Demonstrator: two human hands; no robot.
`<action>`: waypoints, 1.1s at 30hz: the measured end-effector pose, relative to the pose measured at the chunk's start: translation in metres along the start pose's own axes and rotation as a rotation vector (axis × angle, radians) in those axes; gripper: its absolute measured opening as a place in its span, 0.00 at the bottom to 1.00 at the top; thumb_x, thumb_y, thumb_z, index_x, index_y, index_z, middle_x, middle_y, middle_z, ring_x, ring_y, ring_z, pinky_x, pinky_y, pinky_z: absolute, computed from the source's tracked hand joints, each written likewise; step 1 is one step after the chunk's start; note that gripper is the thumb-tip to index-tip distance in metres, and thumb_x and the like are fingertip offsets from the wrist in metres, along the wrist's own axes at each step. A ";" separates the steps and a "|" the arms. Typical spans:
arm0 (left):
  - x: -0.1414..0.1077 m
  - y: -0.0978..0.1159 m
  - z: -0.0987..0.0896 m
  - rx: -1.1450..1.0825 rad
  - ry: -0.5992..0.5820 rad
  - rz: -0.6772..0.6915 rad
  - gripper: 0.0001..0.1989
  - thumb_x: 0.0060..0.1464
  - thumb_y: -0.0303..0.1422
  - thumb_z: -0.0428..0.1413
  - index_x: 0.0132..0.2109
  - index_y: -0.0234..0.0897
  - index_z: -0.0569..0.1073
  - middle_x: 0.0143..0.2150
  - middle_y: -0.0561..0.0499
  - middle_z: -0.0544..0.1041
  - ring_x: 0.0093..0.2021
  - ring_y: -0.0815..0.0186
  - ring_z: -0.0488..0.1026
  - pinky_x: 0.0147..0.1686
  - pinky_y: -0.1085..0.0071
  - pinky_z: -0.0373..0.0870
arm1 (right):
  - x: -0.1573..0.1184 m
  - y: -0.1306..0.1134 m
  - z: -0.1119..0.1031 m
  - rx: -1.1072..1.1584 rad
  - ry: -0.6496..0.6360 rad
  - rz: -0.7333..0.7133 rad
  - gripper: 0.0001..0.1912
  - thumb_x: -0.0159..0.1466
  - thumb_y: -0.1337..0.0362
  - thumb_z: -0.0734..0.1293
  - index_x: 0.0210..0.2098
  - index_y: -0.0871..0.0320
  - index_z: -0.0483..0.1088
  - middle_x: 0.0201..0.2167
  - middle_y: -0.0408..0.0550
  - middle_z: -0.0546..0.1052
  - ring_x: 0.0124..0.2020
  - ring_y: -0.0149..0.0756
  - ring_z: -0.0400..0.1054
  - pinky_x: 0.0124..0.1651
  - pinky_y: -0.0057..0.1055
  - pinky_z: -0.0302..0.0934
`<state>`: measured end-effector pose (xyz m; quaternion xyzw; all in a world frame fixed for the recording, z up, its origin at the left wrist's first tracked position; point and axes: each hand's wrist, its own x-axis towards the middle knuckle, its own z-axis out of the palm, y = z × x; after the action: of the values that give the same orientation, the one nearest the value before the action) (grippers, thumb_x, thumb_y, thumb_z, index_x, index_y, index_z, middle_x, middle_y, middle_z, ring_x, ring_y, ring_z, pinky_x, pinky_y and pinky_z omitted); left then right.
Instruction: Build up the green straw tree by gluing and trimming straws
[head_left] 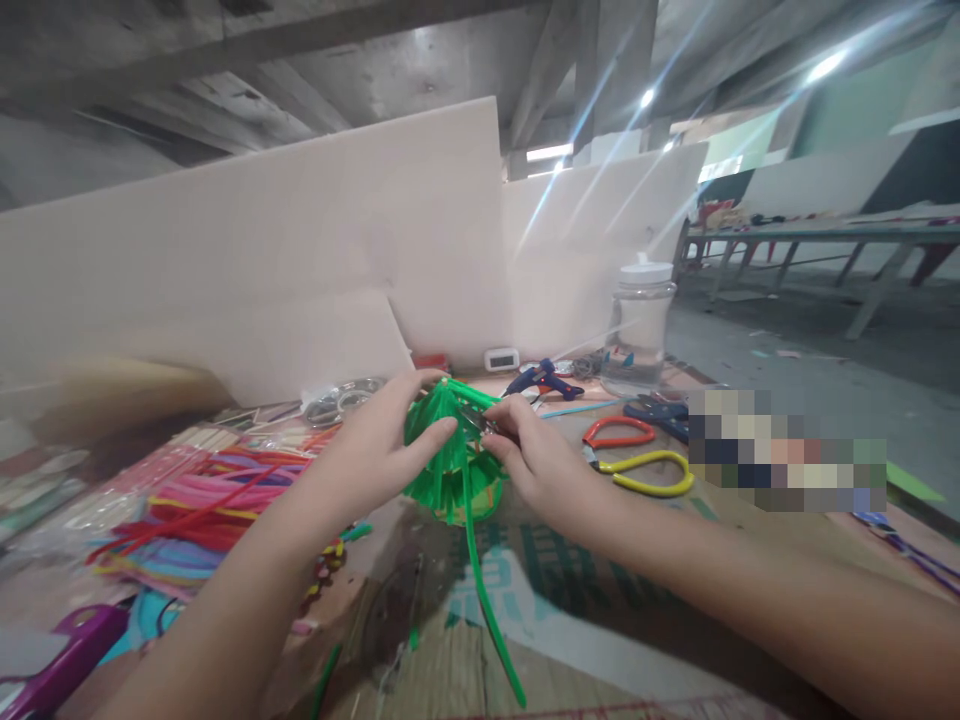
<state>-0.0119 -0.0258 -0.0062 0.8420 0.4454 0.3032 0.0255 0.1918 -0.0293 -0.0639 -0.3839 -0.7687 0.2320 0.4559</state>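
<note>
My left hand (405,430) is closed around the upper left side of a green cone-shaped craft piece (439,475), thumb across its front. The piece looks made of pleated green strips and stands over the table. A long green fuzzy strip (487,600) hangs from it and curves down to the right. Between thumb and fingers, my right hand (525,445) pinches a small dark metal tool (475,416) against the piece's upper right side. The tool's exact kind cannot be made out. Another green strip runs along the top toward my right hand.
Colourful pipe cleaners (202,495) lie at left, near a purple-handled tool (71,650). Red-and-yellow-handled pliers (652,472) rest at right. Behind are a blue glue gun (541,378), a small white digital timer (502,359) and a clear jar (639,330). White boards (300,230) stand at the back.
</note>
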 end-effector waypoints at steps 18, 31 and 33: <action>-0.001 0.000 0.000 0.022 -0.004 -0.021 0.25 0.63 0.44 0.51 0.62 0.39 0.64 0.59 0.44 0.74 0.57 0.53 0.72 0.56 0.54 0.69 | 0.000 0.004 0.008 0.211 0.053 0.030 0.05 0.67 0.61 0.59 0.41 0.54 0.61 0.36 0.46 0.72 0.38 0.39 0.67 0.42 0.38 0.61; 0.001 0.000 -0.001 0.003 -0.006 -0.020 0.25 0.63 0.44 0.52 0.62 0.38 0.65 0.59 0.43 0.74 0.57 0.53 0.72 0.57 0.53 0.68 | -0.001 0.005 0.008 0.157 0.043 0.031 0.07 0.68 0.60 0.59 0.44 0.55 0.61 0.39 0.50 0.73 0.42 0.41 0.68 0.44 0.40 0.61; 0.000 0.001 -0.002 0.010 -0.004 -0.023 0.25 0.63 0.44 0.52 0.62 0.38 0.65 0.58 0.42 0.74 0.57 0.52 0.72 0.57 0.53 0.68 | -0.001 0.006 0.008 0.153 0.043 0.022 0.07 0.69 0.60 0.59 0.44 0.55 0.61 0.39 0.50 0.73 0.41 0.41 0.68 0.44 0.40 0.61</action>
<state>-0.0118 -0.0268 -0.0041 0.8376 0.4567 0.2988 0.0255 0.1874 -0.0269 -0.0722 -0.3615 -0.7344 0.2869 0.4977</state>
